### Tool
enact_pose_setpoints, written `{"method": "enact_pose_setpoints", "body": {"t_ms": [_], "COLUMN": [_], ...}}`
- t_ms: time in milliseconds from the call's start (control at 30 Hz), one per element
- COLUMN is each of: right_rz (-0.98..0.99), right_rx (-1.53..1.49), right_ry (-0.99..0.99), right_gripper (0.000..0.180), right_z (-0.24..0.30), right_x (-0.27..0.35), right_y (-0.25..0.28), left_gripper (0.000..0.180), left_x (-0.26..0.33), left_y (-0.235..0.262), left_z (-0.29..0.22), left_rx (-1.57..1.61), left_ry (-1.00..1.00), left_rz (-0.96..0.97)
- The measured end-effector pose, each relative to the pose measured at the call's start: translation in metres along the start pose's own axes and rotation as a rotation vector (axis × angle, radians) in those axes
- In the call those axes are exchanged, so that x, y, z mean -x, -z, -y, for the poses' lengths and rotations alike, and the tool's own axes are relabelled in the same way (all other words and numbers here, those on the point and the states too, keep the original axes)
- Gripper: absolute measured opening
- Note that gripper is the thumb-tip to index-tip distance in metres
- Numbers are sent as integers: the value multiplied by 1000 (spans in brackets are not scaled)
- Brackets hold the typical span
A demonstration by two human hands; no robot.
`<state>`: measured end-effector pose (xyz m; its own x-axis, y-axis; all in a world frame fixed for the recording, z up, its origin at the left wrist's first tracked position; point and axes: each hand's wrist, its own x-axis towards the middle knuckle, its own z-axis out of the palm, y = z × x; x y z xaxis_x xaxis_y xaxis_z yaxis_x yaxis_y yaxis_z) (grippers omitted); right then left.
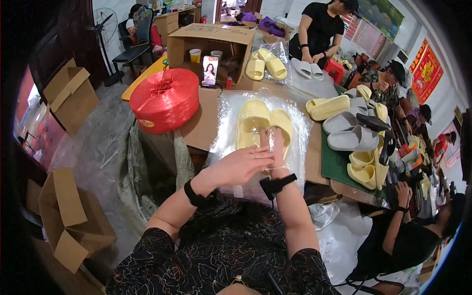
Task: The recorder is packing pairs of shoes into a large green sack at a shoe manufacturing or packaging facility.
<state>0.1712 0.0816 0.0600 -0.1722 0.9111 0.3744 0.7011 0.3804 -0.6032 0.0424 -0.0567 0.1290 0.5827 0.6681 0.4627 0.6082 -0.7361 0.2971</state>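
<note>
A pair of pale yellow slippers [254, 112] lies side by side on a stack of clear plastic bags [301, 167], toes pointing away from me. My left hand [241, 165] crosses in front of the slippers with fingers stretched toward the right, over part of my right hand. My right hand [278, 150] lies along the right slipper's footbed, its visible fingers extended forward below the strap. Some of its fingers are covered by my left hand. Both wrists wear black bands.
A big roll of red plastic twine [164, 101] and a lit phone [210, 71] stand left of the bags. Behind is an open cardboard box [211, 33] with cups. Yellow and grey slippers crowd a green board [339, 164] at right. Co-workers [320, 29] surround the table.
</note>
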Motion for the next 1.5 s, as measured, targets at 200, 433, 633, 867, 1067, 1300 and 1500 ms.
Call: {"method": "enact_pose_setpoints", "body": {"t_ms": [200, 433, 633, 867, 1067, 1300, 1500], "right_rz": [-229, -43, 41, 23, 274, 230, 62], "right_rx": [60, -4, -239, 220, 88, -263, -354], "right_ry": [60, 401, -44, 411, 519, 188, -101], "right_gripper": [34, 41, 11, 52, 25, 14, 25], "right_z": [-12, -4, -29, -71, -80, -102, -83], "right_x": [-21, 73, 133, 106, 100, 104, 97], "right_y": [-21, 46, 154, 173, 168, 147, 128], "left_gripper": [45, 75, 63, 51, 17, 5, 17], "left_x": [11, 67, 120, 105, 113, 115, 78], "left_y": [7, 5, 6, -14, -27, -31, -38], "left_z": [15, 13, 17, 19, 23, 24, 36], "left_rx": [66, 61, 123, -221, -102, 179, 576], "left_ry": [-29, 240, 338, 123, 61, 339, 760], "left_rz": [41, -146, -224, -154, -257, -426, -678]}}
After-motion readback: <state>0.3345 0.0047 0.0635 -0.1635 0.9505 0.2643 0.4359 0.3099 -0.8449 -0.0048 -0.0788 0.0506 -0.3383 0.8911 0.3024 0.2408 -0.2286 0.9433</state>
